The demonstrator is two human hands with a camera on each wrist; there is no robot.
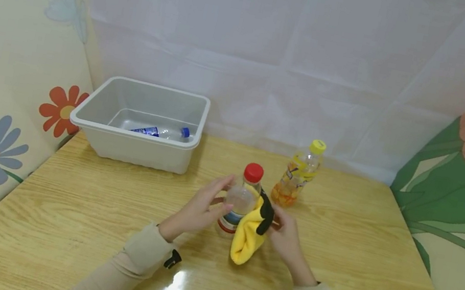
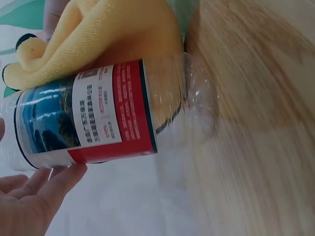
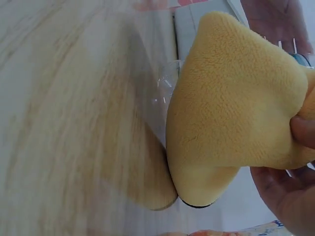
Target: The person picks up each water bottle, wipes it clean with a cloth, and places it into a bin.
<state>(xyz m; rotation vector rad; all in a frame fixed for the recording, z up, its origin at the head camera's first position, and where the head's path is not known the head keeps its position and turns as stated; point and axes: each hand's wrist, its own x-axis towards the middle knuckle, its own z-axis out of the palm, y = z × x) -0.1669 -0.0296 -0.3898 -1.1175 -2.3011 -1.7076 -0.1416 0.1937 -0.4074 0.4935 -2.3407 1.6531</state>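
Observation:
A clear plastic bottle (image 1: 229, 219) with a red cap (image 1: 253, 172) stands near upright in front of me, its base close over the table. My left hand (image 1: 201, 208) holds it from the left, thumb and fingers curved about its upper body. The red, white and blue label (image 2: 93, 115) shows in the left wrist view. Against the bottle's right side, my right hand (image 1: 289, 239) grips a fluffy yellow cloth (image 1: 247, 238) with black edging. Folds of this cloth (image 3: 236, 93) hang down toward the table and hide part of the bottle in the right wrist view.
A grey plastic bin (image 1: 138, 149) stands at the back left; inside lies a clear bottle with a blue cap (image 1: 185, 132). Just behind my right hand is a yellow-capped bottle (image 1: 297, 177) with some orange contents. A white sheet (image 1: 251, 65) hangs behind the wooden table (image 1: 363, 251).

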